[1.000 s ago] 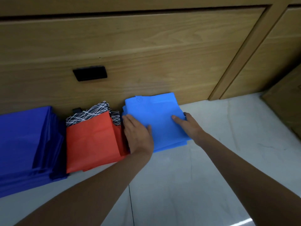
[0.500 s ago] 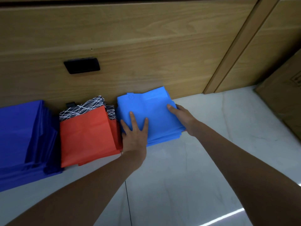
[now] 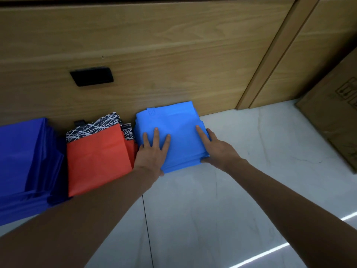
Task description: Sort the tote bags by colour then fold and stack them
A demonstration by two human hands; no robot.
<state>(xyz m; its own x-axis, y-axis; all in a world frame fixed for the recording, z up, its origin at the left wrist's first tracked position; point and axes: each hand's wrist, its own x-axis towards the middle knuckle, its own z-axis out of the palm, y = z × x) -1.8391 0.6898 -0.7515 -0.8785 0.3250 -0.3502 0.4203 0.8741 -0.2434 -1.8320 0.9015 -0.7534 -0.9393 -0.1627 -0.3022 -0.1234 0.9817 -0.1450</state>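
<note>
A stack of folded light blue tote bags lies on the floor against a wooden cabinet. My left hand rests flat on its near left part, fingers spread and straight. My right hand lies along the stack's right edge, with the forefinger stretched over the top and the thumb at the near corner. To the left sits a folded red bag pile with black-and-white patterned fabric behind it. Farther left is a dark blue bag stack.
The wooden cabinet front with a black recessed handle rises right behind the stacks. A cardboard box stands at the right. Pale marble floor tiles stretch toward me.
My left hand has shifted from the stack's left edge onto its top and flattened with spread fingers. My right hand has slid a little nearer along the right edge.
</note>
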